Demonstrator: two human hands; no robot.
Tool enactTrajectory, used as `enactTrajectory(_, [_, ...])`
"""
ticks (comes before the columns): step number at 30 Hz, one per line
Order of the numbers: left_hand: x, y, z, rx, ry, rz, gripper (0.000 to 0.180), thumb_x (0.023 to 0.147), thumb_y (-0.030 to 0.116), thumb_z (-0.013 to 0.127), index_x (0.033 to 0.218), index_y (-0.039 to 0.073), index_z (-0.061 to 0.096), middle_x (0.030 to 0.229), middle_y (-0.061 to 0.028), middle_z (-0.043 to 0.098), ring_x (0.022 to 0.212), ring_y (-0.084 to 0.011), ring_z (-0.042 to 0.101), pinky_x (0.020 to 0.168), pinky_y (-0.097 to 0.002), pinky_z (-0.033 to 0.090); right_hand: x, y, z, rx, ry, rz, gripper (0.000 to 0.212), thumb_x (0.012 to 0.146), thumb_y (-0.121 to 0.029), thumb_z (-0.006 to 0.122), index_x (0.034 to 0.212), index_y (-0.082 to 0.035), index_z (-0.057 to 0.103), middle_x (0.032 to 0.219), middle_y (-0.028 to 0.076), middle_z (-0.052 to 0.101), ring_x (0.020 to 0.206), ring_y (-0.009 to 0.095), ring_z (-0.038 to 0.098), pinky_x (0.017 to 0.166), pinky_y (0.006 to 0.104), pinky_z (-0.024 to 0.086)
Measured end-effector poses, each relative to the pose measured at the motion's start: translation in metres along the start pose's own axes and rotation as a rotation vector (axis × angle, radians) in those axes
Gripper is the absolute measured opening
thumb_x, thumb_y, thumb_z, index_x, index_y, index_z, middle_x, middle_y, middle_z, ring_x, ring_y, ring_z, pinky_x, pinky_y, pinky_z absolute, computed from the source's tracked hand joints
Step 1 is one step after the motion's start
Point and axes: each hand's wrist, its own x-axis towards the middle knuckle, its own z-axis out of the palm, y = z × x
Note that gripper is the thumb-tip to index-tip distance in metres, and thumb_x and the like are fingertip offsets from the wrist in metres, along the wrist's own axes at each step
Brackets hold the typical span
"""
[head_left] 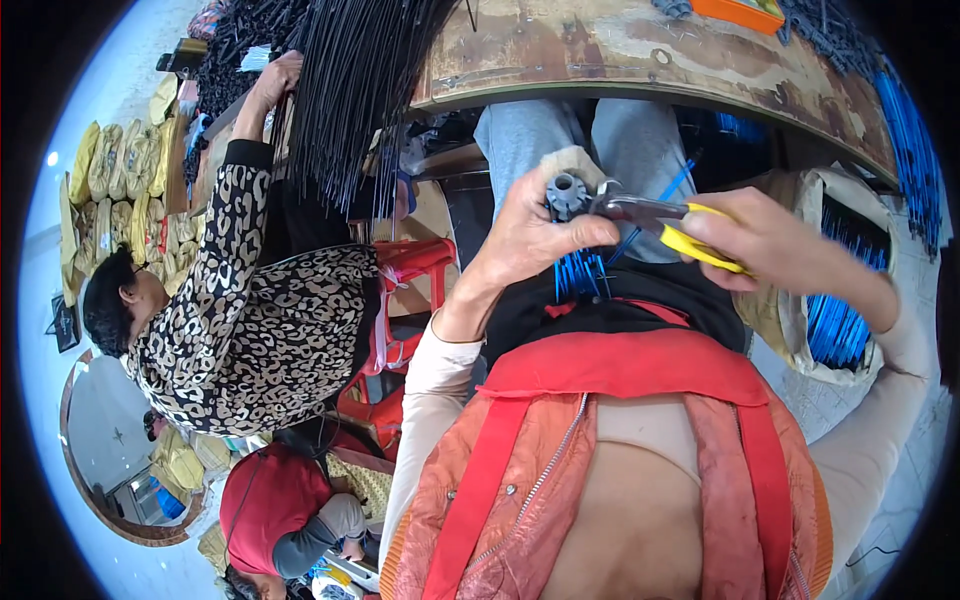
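Observation:
My left hand [535,232] is closed round a dark grey ridged cylinder [567,195] with a round hole in its end, held over my lap. Below that hand hangs a bunch of thin blue rods [580,276]; whether they join the cylinder is hidden. My right hand [750,238] grips yellow-handled pliers [650,210]. Their metal jaws are at the cylinder's right side, close to my left thumb; what lies between them is too small to tell. A single blue rod [680,178] slants up behind the pliers.
A worn wooden table [600,50] spans the far side, with an orange tray [738,12]. Black rods [365,90] hang over its left end. At right stands a sack [805,310] of blue rods. On the left, a co-worker in a leopard-print top [270,330] reaches toward the black rods.

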Motion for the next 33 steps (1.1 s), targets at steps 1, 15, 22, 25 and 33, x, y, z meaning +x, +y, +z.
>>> enactTrajectory(1, [0.000,-0.002,-0.001,-0.007,0.020,-0.036,0.039,0.074,0.028,0.085,0.091,0.005,0.058,0.075,0.0018,0.059,0.068,-0.0056,0.052,0.061,-0.0217,0.042,0.005,0.013,0.009,-0.006,0.001,0.002,0.049,0.098,-0.049,0.046,0.086,-0.002,0.055,0.061,0.002,0.050,0.045,0.007,0.044,0.039,0.0230,0.032])
enactTrajectory(15, [0.010,-0.005,0.010,-0.017,0.114,-0.102,0.028,0.081,0.019,0.080,0.093,0.005,0.058,0.079,0.0027,0.054,0.070,-0.0049,0.048,0.060,-0.0207,0.040,0.017,0.004,-0.015,-0.185,-0.054,0.006,0.032,0.096,-0.033,0.057,0.104,-0.002,0.062,0.059,-0.002,0.052,0.048,0.008,0.050,0.045,0.0228,0.038])
enactTrajectory(22, [-0.003,-0.016,-0.015,-0.056,0.157,-0.077,0.027,0.082,0.015,0.077,0.098,0.004,0.059,0.088,-0.0011,0.059,0.079,-0.0070,0.055,0.069,-0.0217,0.045,0.044,0.052,0.015,0.084,0.199,-0.257,0.035,0.095,-0.029,0.059,0.111,0.002,0.065,0.074,0.003,0.062,0.060,0.010,0.055,0.057,0.0262,0.044])
enactTrajectory(25, [-0.011,-0.013,-0.011,-0.080,0.277,-0.184,0.017,0.082,0.011,0.076,0.088,0.004,0.062,0.081,0.0004,0.063,0.074,-0.0057,0.056,0.068,-0.0218,0.045,0.036,0.045,0.016,-0.099,0.231,-0.233,0.035,0.094,-0.026,0.059,0.118,-0.001,0.063,0.082,0.008,0.063,0.067,0.013,0.059,0.065,0.0267,0.047])
enactTrajectory(33, [-0.016,0.003,-0.013,0.135,0.087,-0.070,0.029,0.076,0.006,0.078,0.099,0.004,0.060,0.089,-0.0008,0.063,0.082,-0.0076,0.058,0.075,-0.0229,0.047,0.034,0.035,0.034,-0.091,0.179,-0.349,0.036,0.095,-0.024,0.058,0.122,0.000,0.060,0.086,0.011,0.063,0.076,0.016,0.061,0.073,0.0302,0.048])
